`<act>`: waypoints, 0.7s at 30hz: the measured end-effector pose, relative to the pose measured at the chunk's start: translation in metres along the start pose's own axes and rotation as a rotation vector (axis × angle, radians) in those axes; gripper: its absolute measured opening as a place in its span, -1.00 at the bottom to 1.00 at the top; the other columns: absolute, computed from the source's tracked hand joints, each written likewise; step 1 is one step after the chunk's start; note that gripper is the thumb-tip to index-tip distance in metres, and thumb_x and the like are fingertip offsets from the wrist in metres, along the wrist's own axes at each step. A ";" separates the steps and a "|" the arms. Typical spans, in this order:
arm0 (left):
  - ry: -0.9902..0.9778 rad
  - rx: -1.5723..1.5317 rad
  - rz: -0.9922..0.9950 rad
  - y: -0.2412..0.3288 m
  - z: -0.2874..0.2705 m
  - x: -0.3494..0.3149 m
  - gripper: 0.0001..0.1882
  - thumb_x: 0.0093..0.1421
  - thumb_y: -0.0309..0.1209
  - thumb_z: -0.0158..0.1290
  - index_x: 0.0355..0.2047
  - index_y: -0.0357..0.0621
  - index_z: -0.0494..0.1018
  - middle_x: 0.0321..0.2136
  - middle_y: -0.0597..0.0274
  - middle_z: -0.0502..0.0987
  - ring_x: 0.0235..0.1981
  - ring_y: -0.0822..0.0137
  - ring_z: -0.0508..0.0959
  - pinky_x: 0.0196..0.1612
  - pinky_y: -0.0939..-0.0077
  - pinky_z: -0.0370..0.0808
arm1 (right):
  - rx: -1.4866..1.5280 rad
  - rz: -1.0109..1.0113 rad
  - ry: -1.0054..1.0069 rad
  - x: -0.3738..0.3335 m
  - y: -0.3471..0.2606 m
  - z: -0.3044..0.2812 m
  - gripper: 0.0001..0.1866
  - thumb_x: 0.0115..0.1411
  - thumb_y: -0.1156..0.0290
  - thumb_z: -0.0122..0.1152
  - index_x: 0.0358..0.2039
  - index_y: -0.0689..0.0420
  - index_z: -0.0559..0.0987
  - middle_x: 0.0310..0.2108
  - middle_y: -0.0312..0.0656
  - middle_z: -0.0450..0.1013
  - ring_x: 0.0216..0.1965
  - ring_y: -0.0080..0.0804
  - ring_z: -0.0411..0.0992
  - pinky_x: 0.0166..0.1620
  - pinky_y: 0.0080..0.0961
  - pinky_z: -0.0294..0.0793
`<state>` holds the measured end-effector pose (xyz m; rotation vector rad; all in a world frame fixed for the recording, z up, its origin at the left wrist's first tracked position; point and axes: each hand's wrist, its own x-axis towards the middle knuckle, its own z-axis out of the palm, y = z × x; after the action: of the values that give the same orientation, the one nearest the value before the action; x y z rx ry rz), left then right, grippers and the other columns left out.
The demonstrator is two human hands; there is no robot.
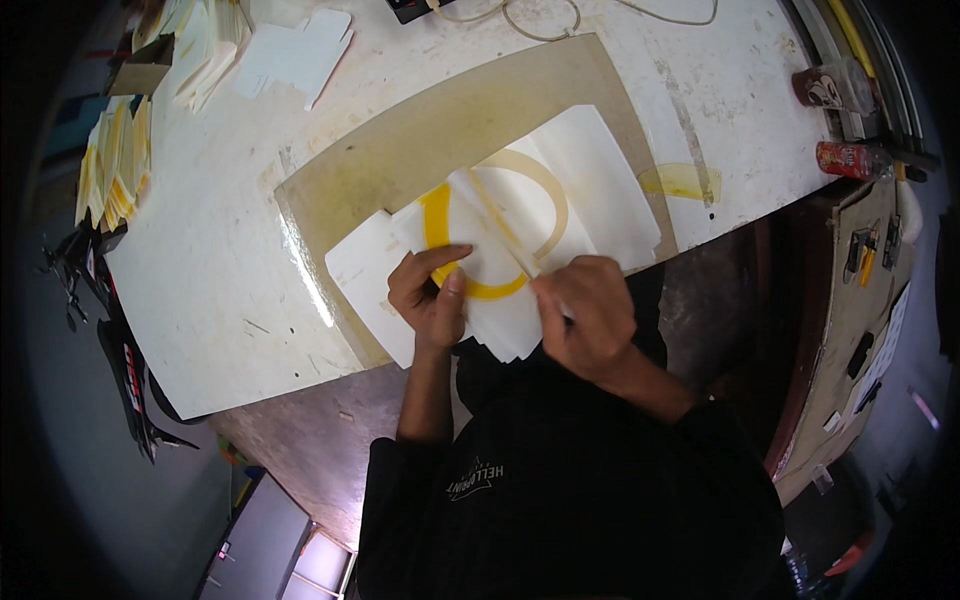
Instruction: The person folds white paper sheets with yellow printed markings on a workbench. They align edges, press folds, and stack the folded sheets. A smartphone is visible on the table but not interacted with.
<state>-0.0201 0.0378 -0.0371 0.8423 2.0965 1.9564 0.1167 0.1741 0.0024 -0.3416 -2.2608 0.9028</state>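
Paper sheets [488, 235], yellow ring shape, two bare hands at work

Sheets lie spread in the centre of the frame, on a brownish mat [400, 150] on a white table [200, 250]. Thick yellow arc [437, 215] on the left part of the paper, curving down and round toward the middle. Tan arc [563, 208] on the right part. Thin yellowish strip runs slantwise between the two.

Left hand [430, 290]: left of centre, over the yellow arc and the lower left of the paper. Fingers bent, narrow gap between forefinger and thumb; cannot tell if paper is pinched. Right hand [592, 315]: right of centre, at the lower end of the slanting strip. Fingers curled tight; small pale bit shows by the fist, too blurred to tell what, or whether it is held. Dark sleeves on both arms.

Around: bundles of paper [205, 50] upper left, yellow-edged bundle [115, 170] below them, loose white cutout [290, 55] to their right. Cable [545, 36] at top. Yellow tape [682, 182] right of the sheets, crossing the mat's edge. Cup [820, 90] and red-labelled bottle [848, 160] upper right, near the table's end.
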 end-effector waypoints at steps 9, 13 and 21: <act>-0.010 -0.048 -0.178 0.004 0.013 -0.002 -0.49 0.13 -0.64 0.13 0.11 -0.40 0.32 -0.21 0.01 0.56 -0.23 0.37 0.58 -0.14 0.52 0.52 | -0.387 0.138 0.274 -0.003 0.019 -0.024 -0.65 0.09 0.36 0.44 -0.18 0.32 0.61 -0.22 -0.03 0.50 -0.18 -0.16 0.43 -0.03 -0.20 0.27; 0.019 -0.122 -0.188 0.010 0.015 0.001 -0.16 0.14 -0.68 0.07 0.38 -0.37 -0.09 0.01 -0.15 0.46 -0.10 0.23 0.59 -0.01 0.42 0.54 | -0.440 0.289 0.044 0.003 0.035 -0.043 -0.65 0.09 0.30 0.45 -0.17 0.23 0.65 -0.13 -0.10 0.46 -0.06 -0.19 0.33 0.01 -0.26 0.17; 0.012 -0.147 -0.188 0.011 0.015 0.001 -0.09 0.13 -0.69 0.06 0.41 -0.35 -0.18 -0.02 -0.18 0.49 -0.13 0.22 0.61 -0.03 0.43 0.55 | -0.470 0.147 -0.080 -0.003 0.026 -0.025 -0.65 0.12 0.20 0.42 -0.19 0.16 0.64 -0.16 -0.16 0.45 -0.10 -0.23 0.35 0.00 -0.16 0.09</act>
<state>-0.0106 0.0509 -0.0286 0.5845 1.9307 1.9895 0.1355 0.2041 -0.0032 -0.6972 -2.5358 0.4490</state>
